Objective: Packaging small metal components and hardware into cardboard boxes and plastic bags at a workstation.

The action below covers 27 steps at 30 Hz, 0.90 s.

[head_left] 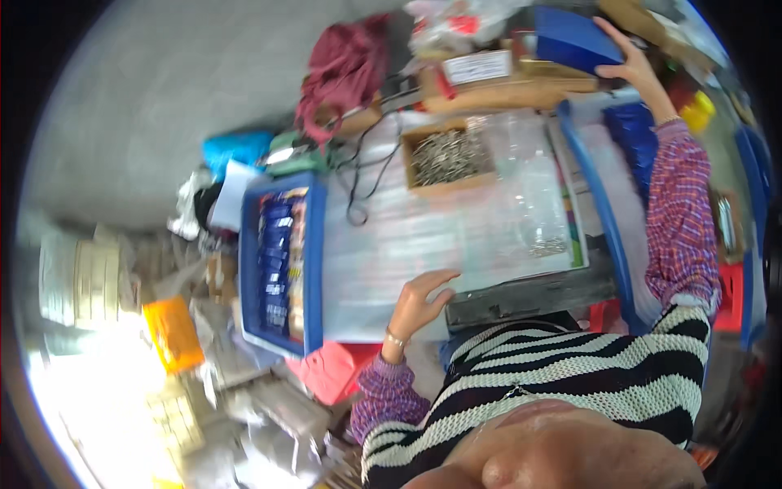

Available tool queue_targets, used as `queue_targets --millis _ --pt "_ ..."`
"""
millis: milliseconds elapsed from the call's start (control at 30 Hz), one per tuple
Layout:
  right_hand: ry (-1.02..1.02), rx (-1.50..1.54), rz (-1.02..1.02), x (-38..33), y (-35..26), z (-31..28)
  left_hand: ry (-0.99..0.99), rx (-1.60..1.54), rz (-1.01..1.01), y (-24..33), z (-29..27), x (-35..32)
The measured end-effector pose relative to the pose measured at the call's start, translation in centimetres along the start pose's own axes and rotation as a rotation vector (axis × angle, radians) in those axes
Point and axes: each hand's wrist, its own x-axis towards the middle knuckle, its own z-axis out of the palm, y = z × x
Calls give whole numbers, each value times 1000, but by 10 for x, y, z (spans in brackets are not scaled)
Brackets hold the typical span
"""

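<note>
At the far right, my right hand [639, 72] is stretched out to a dark blue box [574, 39], fingers on its upper edge and thumb at its lower corner. My left hand [419, 303] rests near the front edge of the table [383, 277], its thumb and fingers apart with nothing between them. Beyond it, a small cardboard box [448, 159] holds many small metal pieces. Clear plastic bags [529, 179] lie to the right of that box, one with small metal pieces in its near end.
A blue tray [316, 269] with rows of dark blue packets stands at the left. A black cord [356, 191] trails across the back left. Maroon cloth [346, 65] and a long cardboard piece [505, 91] line the back. A blue-rimmed bin [599, 212] borders the table's right side.
</note>
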Motion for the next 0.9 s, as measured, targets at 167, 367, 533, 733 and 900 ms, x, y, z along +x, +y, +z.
queue_targets --millis 167,367,533,733,900 --pt "-54 67 15 23 26 17 65 28 42 5 -17 13" --pt "-1 -52 -15 29 39 25 97 -106 -56 -13 -38 37" --pt "6 -106 -25 36 42 31 140 -182 -39 -19 -48 54" --pt "84 -128 52 25 55 27 82 -214 -31 -24 -60 78" --pt "175 -69 97 10 28 44 128 -282 8 -38 -74 109"
